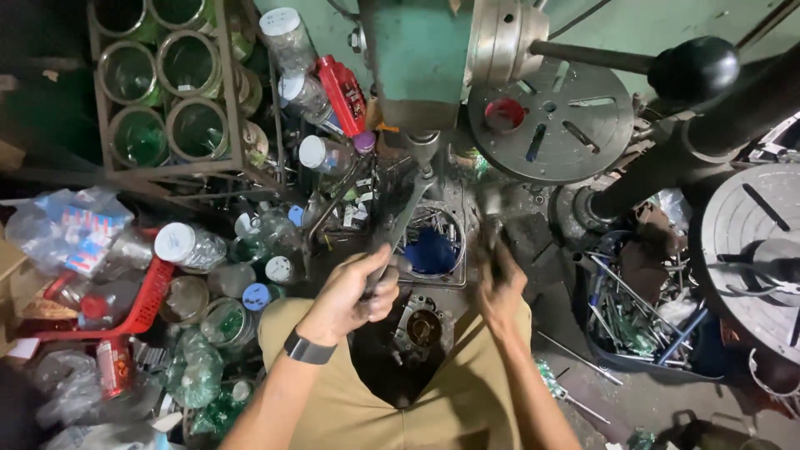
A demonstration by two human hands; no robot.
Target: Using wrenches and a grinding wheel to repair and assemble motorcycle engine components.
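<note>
Cluttered workshop floor, oily and dark, seen from above over khaki trousers [350, 408]. Green cast-metal drill press head [417, 58] at top centre, round slotted steel table [554, 125] just right of it, black ball-ended lever [692, 71] beyond. Left hand [350, 296], black band on the wrist, closed around the shank of a long flat grey steel wrench [400, 221] that angles up toward the spindle under the head. Right hand [500, 287] motion-blurred, wrapped on a dark hammer-like tool [492, 212]; exact grip unclear. Blue-filled square tray [433, 250] sits between the hands. Clear plastic bottles [192, 246] and a red plastic basket [150, 296] piled along the left edge.
</note>
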